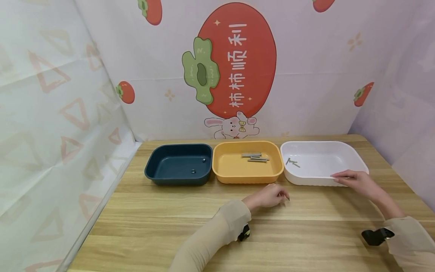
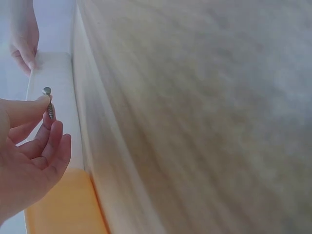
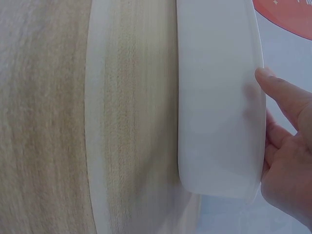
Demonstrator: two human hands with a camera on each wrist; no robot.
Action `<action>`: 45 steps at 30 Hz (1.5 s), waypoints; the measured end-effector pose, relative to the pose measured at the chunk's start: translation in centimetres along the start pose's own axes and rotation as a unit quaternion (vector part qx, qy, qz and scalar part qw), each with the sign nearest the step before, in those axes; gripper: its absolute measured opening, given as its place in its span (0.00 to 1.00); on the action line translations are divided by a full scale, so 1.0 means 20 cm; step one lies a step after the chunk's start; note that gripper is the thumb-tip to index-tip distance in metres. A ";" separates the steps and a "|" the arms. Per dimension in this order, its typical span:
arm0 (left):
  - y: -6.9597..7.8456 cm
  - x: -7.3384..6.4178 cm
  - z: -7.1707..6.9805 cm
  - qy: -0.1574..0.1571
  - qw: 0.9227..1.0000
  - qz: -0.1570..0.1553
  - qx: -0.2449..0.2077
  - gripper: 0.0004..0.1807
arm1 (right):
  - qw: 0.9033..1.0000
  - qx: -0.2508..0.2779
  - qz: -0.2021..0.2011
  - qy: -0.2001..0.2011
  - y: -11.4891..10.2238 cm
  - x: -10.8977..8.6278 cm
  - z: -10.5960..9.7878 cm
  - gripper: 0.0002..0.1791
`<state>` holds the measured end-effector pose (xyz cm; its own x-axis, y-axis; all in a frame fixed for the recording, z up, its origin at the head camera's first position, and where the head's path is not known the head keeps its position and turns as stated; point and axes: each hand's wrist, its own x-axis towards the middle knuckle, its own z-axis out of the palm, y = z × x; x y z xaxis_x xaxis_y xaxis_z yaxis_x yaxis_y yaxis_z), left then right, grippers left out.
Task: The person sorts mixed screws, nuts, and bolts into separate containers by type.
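Note:
My left hand (image 1: pixel 269 195) pinches a small metal screw (image 2: pixel 50 105) between thumb and fingertips, in front of the gap between the yellow and white trays. The screw's round head points up in the left wrist view, and its thread shows below the thumb. At the right, my right hand (image 1: pixel 355 182) grips the front rim of the white tray (image 3: pixel 219 122), thumb outside and fingers over the inner side. A few small screws (image 1: pixel 293 163) lie at the left end inside that tray.
Left of the white tray stands a yellow tray (image 1: pixel 234 177) with several long silver bolts or nails (image 1: pixel 257 160). Beside it, a dark blue tray (image 1: pixel 180 179) holds small round metal pieces (image 1: pixel 193 171). All stand along the back of the wooden table (image 1: pixel 142 226), before a printed cloth (image 1: pixel 299 105).

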<state>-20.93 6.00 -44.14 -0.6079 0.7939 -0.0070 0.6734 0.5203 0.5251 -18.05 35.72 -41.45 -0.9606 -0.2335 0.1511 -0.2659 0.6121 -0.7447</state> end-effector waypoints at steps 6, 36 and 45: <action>0.03 0.01 -0.02 0.028 0.999 -0.011 -0.009 0.07 | 1.000 0.003 -0.002 0.003 0.00 0.00 0.00 0.14; 0.13 0.12 -0.08 0.105 0.993 -0.017 -0.057 0.08 | 1.000 0.022 -0.005 0.006 0.03 0.00 0.01 0.13; 0.11 0.16 -0.09 0.146 0.984 -0.048 -0.085 0.06 | 1.000 0.022 -0.011 0.011 0.03 0.00 0.01 0.12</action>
<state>-22.13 9.16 -41.35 -0.7776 0.6059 0.1679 0.5411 0.5089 0.6696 -18.27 35.88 -42.00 -0.9562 -0.2299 0.1814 -0.2837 0.5733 -0.7687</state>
